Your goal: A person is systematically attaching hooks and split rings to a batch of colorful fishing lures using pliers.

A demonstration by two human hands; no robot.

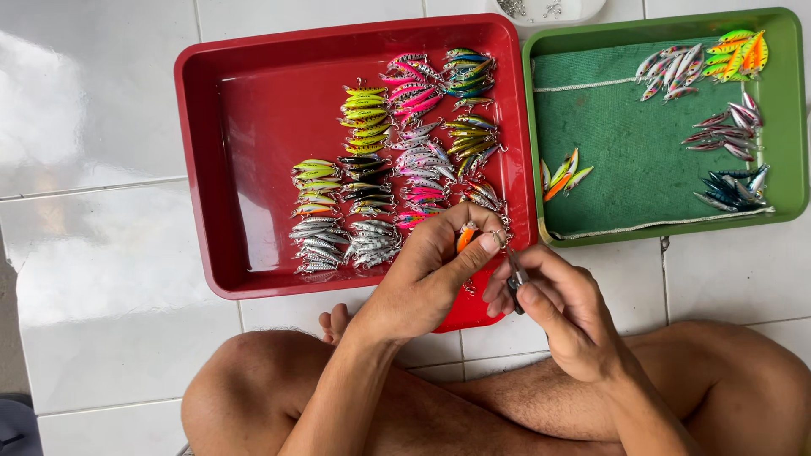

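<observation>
An orange lure [465,237] was pinched in the fingers of the left hand [431,274], just above the near right corner of the red tray [253,152]. A small dark tool [516,279] was gripped in the closed fingers of the right hand [562,308], its tip held against the lure's end. Both hands were held over the near rim of the tray, and that corner was hidden by them. Rows of lures [397,160], yellow, pink, green and silver, were spread across the tray's right half. A green tray [790,118] was set touching the red tray's right edge, with small lots of lures [701,63] along its far and right sides and a few [563,176] at its left edge. A white dish [549,10] was seen at the far edge of the tiled floor [93,127]. Crossed bare legs [507,397] were seen below the hands.
</observation>
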